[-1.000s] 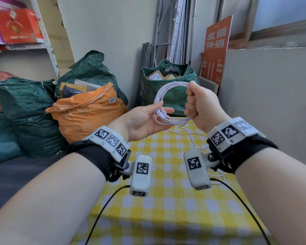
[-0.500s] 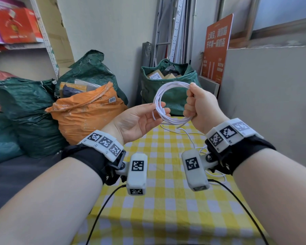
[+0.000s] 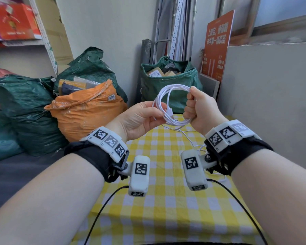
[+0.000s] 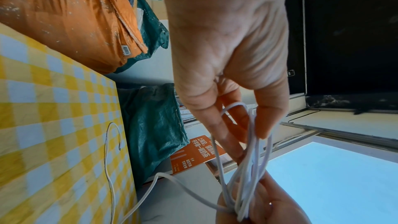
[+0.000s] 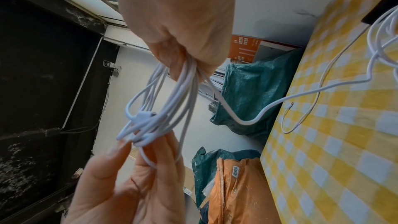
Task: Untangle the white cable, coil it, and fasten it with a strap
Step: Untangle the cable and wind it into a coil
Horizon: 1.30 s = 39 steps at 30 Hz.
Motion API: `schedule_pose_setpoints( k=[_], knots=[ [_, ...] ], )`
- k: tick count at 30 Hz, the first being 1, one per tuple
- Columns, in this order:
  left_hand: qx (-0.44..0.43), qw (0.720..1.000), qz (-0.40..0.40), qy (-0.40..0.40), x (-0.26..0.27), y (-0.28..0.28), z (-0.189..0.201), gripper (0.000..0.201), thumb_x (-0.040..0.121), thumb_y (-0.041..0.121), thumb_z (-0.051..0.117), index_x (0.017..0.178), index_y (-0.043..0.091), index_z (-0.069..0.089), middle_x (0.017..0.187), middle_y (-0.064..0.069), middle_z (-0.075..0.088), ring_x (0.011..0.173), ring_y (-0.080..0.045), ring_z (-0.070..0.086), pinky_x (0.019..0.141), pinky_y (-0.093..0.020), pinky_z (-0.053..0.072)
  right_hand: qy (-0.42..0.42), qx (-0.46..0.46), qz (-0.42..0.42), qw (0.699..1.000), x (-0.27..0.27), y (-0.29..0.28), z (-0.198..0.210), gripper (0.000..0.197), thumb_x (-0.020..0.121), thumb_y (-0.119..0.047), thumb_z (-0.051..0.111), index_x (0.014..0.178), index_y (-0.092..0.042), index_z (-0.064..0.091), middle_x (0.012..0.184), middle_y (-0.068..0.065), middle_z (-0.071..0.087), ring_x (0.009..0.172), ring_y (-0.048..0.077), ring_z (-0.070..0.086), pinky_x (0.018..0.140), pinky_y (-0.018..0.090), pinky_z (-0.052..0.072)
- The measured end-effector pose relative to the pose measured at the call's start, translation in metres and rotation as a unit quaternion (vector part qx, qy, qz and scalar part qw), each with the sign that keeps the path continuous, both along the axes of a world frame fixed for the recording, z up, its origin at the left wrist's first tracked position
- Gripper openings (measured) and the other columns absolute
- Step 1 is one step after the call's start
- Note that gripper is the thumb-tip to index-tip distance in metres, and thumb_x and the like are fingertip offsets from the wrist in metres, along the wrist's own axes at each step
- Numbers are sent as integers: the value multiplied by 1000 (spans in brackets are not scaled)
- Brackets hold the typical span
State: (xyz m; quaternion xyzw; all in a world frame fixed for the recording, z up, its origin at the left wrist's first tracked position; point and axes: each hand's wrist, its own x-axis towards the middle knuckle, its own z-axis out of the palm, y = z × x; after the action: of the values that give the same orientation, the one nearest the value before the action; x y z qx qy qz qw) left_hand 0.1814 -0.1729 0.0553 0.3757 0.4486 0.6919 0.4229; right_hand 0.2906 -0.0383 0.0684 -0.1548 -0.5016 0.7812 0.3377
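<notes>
- Your right hand (image 3: pixel 200 110) is fisted around the right side of the white cable (image 3: pixel 168 101), clamping the stacked loops above the far end of the yellow checked table (image 3: pixel 166 218).
- Your left hand (image 3: pixel 140 119) pinches the left side of the coil between thumb and fingertips (image 4: pixel 263 125), near a connector (image 5: pixel 144 116) lying among the loops.
- Coiling looks part done: a loose tail (image 5: pixel 301 94) runs from your right fist down onto the cloth, to a tangle near your right wrist.
- To wind well, keep the right grip firm so finished loops do not spring, and let the left hand feed each new turn at matching size.
- Draw the tail slowly; the pile on the table may snag.
- Count: 1 cable, 1 connector visible, 2 hands on it, 0 straps in view.
</notes>
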Motion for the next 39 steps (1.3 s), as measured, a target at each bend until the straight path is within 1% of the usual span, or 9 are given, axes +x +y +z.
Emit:
schedule_pose_setpoints(
  k=[6, 8, 10, 12, 16, 21, 26, 30, 39],
  knots=[
    [-3, 999, -5, -33, 2, 3, 2, 22, 65, -9, 47, 80, 5, 55, 78, -12, 66, 72, -16, 70, 68, -28, 59, -3, 1, 12, 1000, -1, 0, 0, 38, 101, -28, 39, 65, -17, 37, 39, -9, 19, 34, 9, 15, 38, 18, 18],
    [-9, 999, -13, -39, 1, 4, 2, 22, 67, -10, 47, 80, 6, 55, 78, -12, 66, 71, -17, 70, 65, -30, 59, -4, 4, 13, 1000, -1, -1, -1, 38, 101, -28, 39, 65, -17, 37, 39, -9, 19, 33, 9, 15, 36, 19, 19],
    [-20, 999, -19, -27, -1, 2, 2, 20, 77, -11, 49, 82, 7, 57, 82, -13, 68, 70, -18, 69, 63, -29, 58, -5, 4, 13, 1000, -1, -1, -1, 38, 101, -28, 39, 65, -16, 37, 39, -9, 19, 33, 9, 14, 35, 18, 20],
    [-16, 999, -38, -23, -3, 0, 1, 21, 82, -11, 49, 85, 7, 60, 84, -12, 68, 73, -18, 68, 66, -29, 58, 0, -3, 16, 1000, -1, 0, -1, 38, 102, -28, 39, 65, -16, 37, 39, -9, 18, 33, 9, 14, 35, 17, 19],
    [-1, 996, -84, -24, -5, -1, -1, 32, 72, -13, 50, 88, 9, 68, 88, -10, 66, 86, -24, 66, 77, -30, 58, 4, -23, 21, 1000, 1, 2, -1, 39, 101, -27, 39, 64, -16, 37, 40, -8, 18, 34, 9, 14, 34, 17, 20],
    [-10, 997, -74, -17, -2, 1, -1, 33, 73, -9, 54, 87, 12, 75, 89, -9, 71, 81, -19, 70, 68, -29, 59, -4, -25, 20, 999, -1, 2, -2, 39, 102, -27, 38, 64, -16, 37, 40, -8, 18, 34, 9, 14, 34, 18, 20],
    [-4, 997, -68, -22, -2, 3, -1, 36, 71, -13, 51, 89, 6, 75, 82, -10, 72, 81, -19, 71, 72, -27, 58, -9, -30, 10, 999, -2, 4, -5, 39, 101, -25, 39, 64, -16, 37, 40, -8, 18, 34, 9, 14, 33, 19, 20],
    [-2, 998, -55, 2, 0, 5, -1, 35, 70, -12, 53, 99, 5, 63, 77, -6, 71, 77, -17, 70, 77, -26, 58, -17, -32, -3, 999, -4, 4, -5, 38, 101, -25, 39, 64, -16, 37, 41, -7, 18, 35, 10, 14, 33, 18, 21],
    [-18, 999, -17, 44, 0, 9, 0, 23, 73, -8, 66, 87, 10, 61, 73, -4, 64, 68, -13, 65, 62, -23, 57, -20, -45, -11, 999, -6, 2, -6, 38, 101, -25, 39, 64, -15, 37, 41, -8, 19, 33, 9, 15, 33, 17, 21]
  ],
)
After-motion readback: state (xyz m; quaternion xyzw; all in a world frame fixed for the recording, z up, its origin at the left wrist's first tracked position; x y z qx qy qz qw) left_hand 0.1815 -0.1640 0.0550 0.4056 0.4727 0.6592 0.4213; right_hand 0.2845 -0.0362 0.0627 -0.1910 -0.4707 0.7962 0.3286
